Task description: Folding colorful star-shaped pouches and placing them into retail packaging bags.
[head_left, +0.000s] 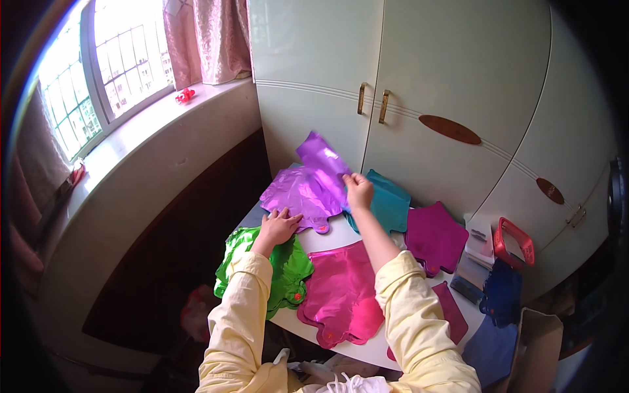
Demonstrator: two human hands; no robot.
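My right hand pinches the edge of a purple foil balloon, uninflated and raised at a slant. Beneath it lies a pile of flat purple foil balloons with a rounded tab at the near edge. My left hand rests on that pile's near left edge, its fingers spread. Close below the left hand are green foil balloons. Pink foil balloons lie between my forearms. Teal foil balloons sit just beyond my right hand, partly covered by it.
Magenta foil balloons lie on the white table at right. Past them are a red-rimmed basket, dark blue foil and an open cardboard box. A cream wardrobe stands behind the table. The windowsill runs along the left.
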